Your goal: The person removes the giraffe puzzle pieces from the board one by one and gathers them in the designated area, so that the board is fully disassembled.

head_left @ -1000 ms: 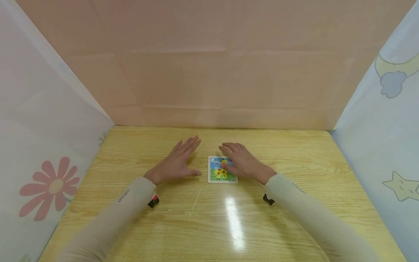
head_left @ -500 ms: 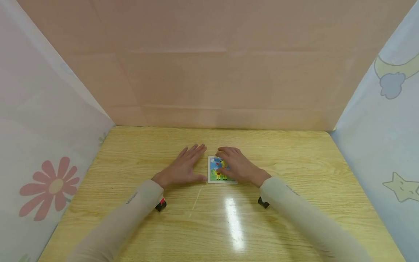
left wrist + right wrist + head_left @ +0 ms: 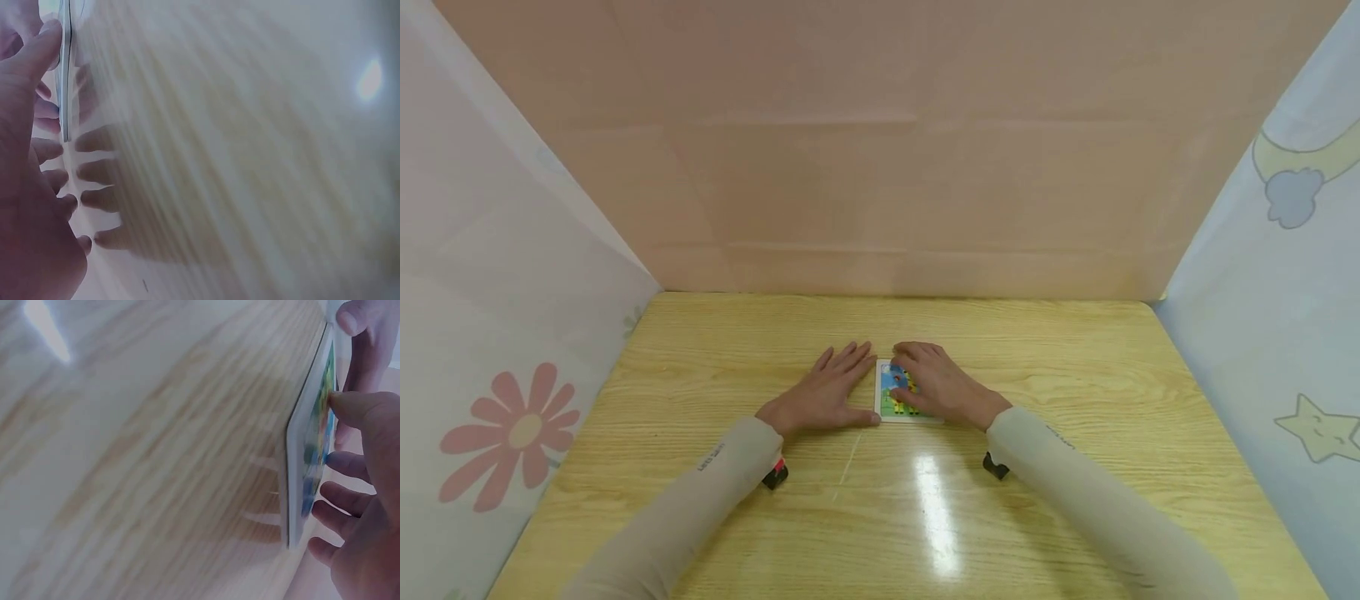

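A small square puzzle board (image 3: 892, 400) with a yellow giraffe picture lies flat on the wooden table (image 3: 925, 517), near its middle. My right hand (image 3: 925, 382) rests on top of it and covers its right part, fingers lightly bent on the picture. My left hand (image 3: 842, 390) lies flat on the table just left of the board, its thumb against the board's left edge. In the left wrist view the left hand (image 3: 31, 206) has its thumb on the thin board edge (image 3: 64, 81). The right wrist view shows the right hand (image 3: 369, 550) on the board's (image 3: 304, 481) coloured face.
A pink panel (image 3: 880, 167) closes the back of the table. Cloth walls stand on both sides, one with a flower (image 3: 512, 433) on the left, one with a star (image 3: 1318, 429) on the right. Bare wood with a glare streak (image 3: 936, 508) lies in front of the hands.
Both hands have drawn inward. The left hand slid right until its thumb met the board's edge. The right hand shifted left, covering more of the picture. The board has stayed put.
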{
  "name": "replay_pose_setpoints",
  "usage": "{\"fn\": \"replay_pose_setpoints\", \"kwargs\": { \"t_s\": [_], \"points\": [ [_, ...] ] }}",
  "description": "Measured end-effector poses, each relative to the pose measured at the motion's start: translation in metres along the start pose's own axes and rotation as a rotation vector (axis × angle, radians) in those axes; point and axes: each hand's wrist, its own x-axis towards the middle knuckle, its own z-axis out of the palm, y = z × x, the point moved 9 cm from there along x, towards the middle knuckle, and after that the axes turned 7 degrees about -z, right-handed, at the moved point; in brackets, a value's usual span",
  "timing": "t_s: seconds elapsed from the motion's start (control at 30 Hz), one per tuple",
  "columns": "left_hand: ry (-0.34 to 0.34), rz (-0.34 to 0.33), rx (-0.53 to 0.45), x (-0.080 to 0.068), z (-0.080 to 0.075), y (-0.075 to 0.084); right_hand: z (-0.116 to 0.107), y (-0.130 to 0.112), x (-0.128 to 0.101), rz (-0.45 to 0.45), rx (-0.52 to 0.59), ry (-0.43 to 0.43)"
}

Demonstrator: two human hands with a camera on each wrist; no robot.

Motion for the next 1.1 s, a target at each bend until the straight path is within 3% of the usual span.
{"fn": "replay_pose_setpoints", "kwargs": {
  "t_s": [0.7, 1.1],
  "points": [
    [-0.016, -0.008, 0.025, 0.007, 0.001, 0.004, -0.007, -0.016, 0.016, 0.029, -0.024, -0.038],
    [-0.019, -0.025, 0.015, 0.008, 0.003, 0.004, -0.007, -0.02, 0.024, 0.024, 0.012, -0.102]
  ]
}}
